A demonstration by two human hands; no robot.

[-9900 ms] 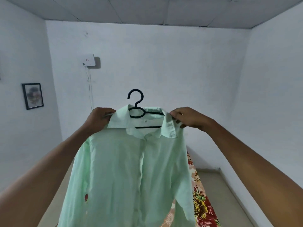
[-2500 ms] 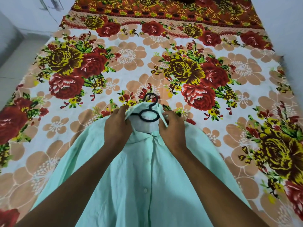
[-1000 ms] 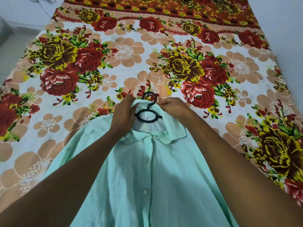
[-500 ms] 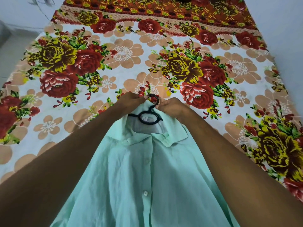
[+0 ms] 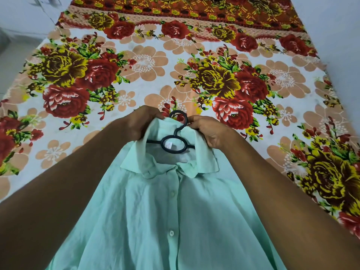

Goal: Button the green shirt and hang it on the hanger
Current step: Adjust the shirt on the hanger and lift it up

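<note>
The mint green shirt [image 5: 165, 215] lies front up on the bed, its placket buttoned. A black plastic hanger [image 5: 174, 147] sits inside the neck opening, and its hook sticks out above the collar. My left hand [image 5: 142, 122] grips the left side of the collar, bunching the fabric upward. On the other side, my right hand [image 5: 209, 131] pinches the right collar just beside the hook. Both forearms reach in from the bottom corners and cover the shirt's shoulders.
A bedsheet [image 5: 148, 61] printed with red and yellow roses covers the bed. A white wall [image 5: 335, 32] runs along the right side. Pale floor [image 5: 13, 53] shows at the left, past the bed's edge.
Over the last second both hands have shifted up to the top of the collar beside the hook, and the collar is lifted slightly. Ten seconds ago I held the shirt up in the air.
</note>
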